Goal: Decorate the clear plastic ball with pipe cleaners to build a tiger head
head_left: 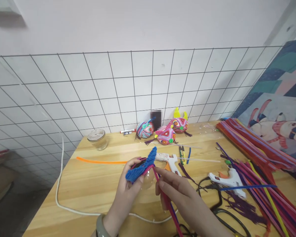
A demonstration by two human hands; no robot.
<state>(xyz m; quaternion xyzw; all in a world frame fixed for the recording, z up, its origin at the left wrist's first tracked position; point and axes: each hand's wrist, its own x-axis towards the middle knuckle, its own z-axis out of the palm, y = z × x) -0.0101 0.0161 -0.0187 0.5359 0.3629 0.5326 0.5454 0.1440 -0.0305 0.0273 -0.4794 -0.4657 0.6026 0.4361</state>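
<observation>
My left hand (130, 184) is closed around a clear plastic ball (148, 179) that is partly wrapped in pink and dark strips. Two blue coiled pipe-cleaner pieces (141, 168) stick up from it like ears or fins. Between the fingers of my right hand (177, 194) are pink and purple pipe cleaners (174, 214), pinched close to the ball's right side. Their long ends hang down toward the table's front. Behind my hands lies a white glue gun (172, 163), and a second glue gun (228, 180) lies farther right.
Colourful wrapped ball figures (165, 135) stand by the tiled wall. A glass jar (97, 140) is at the back left. Pipe-cleaner bundles (251, 141) cover the right side. Small snips (182, 154), an orange pipe cleaner (101, 161), and a white cable (71, 210) lie on the wooden table (88, 187).
</observation>
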